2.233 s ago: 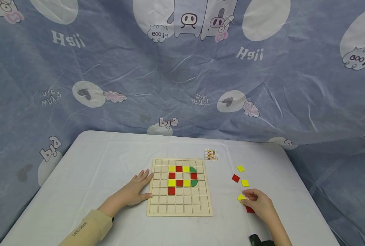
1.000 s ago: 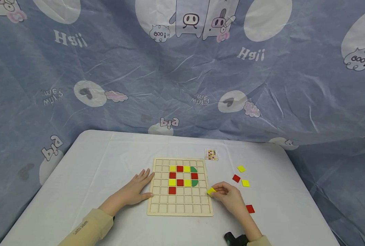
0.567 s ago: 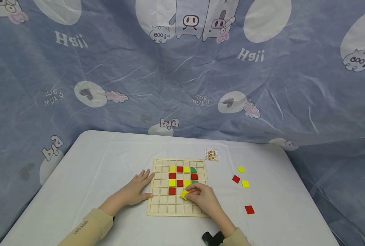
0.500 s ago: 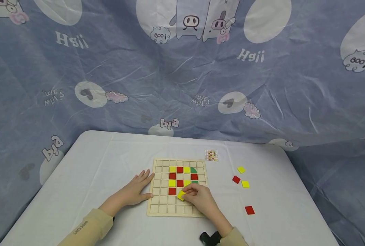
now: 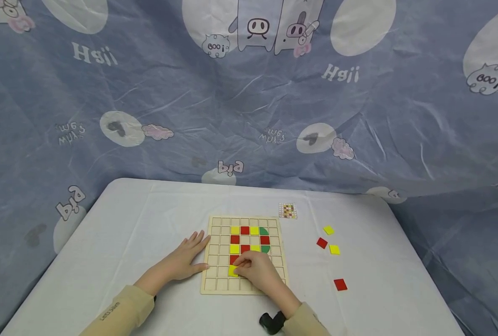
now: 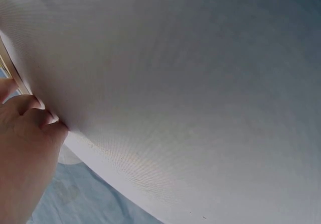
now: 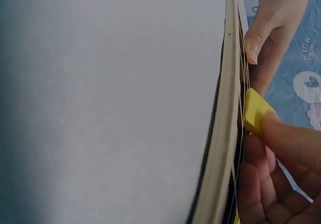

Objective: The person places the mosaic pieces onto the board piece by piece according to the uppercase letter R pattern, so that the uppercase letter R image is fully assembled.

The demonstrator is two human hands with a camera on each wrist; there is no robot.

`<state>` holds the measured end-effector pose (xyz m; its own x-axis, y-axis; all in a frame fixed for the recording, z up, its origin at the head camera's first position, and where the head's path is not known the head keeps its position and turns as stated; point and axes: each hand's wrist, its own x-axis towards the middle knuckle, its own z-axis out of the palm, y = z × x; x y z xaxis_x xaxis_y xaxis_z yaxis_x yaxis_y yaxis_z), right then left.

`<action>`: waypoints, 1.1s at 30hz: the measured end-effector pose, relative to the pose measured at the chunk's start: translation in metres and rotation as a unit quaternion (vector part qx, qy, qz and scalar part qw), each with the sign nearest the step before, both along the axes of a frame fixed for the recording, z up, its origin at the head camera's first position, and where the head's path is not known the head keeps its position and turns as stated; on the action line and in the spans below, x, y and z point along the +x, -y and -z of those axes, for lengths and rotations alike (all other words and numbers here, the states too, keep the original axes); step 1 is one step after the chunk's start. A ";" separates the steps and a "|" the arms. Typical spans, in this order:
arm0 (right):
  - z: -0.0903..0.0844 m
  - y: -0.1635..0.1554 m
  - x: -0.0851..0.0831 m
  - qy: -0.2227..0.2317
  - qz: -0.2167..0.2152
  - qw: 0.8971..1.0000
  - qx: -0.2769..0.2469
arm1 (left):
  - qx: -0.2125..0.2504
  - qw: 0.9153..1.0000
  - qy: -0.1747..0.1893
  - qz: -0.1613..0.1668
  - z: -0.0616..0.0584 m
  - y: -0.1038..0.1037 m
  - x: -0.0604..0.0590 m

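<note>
Yellow square tile is pinched at the fingertips of the right hand, thumb and fingers curled onto it, over the wooden grid board in the cell just below the lowest red tile of the left column. In the right wrist view the tile is a thin flat slab with crisp edges, tilted against the board surface and not yet flat in a cell; the fingertips cover its near edge. Board is pale plywood, square cells separated by thin raised ribs; its edge shows as a light layered strip. Right forearm comes in from the lower right, tan sleeve at the wrist, hand resting low over the board's lower rows. Left hand lies palm down on the table, fingers straight and slightly spread, tips touching the board's left edge; it holds nothing. In the left wrist view the fingers press on the cloth beside the board rim. Red, yellow and green pieces already sit in the upper cells. White table has a fine matte cloth texture. Loose tiles to the right: two yellow, two red. Small pattern card lies beyond the board.
</note>
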<state>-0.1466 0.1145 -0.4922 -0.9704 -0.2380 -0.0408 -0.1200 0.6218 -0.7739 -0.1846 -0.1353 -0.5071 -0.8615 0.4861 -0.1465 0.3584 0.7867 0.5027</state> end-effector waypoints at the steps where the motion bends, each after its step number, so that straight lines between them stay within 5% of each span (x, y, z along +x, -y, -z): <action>1: -0.001 0.001 0.000 0.001 -0.001 1.000 0.009 | 0.001 1.000 0.001 0.000 0.000 0.000 0.000; 19: -0.005 0.007 -0.002 -0.012 -0.013 0.997 0.070 | -0.001 1.000 0.001 -0.002 -0.002 0.000 0.000; 33: -0.016 -0.047 0.007 -0.023 0.046 0.999 0.003 | 0.000 1.000 -0.002 0.003 -0.003 0.000 0.001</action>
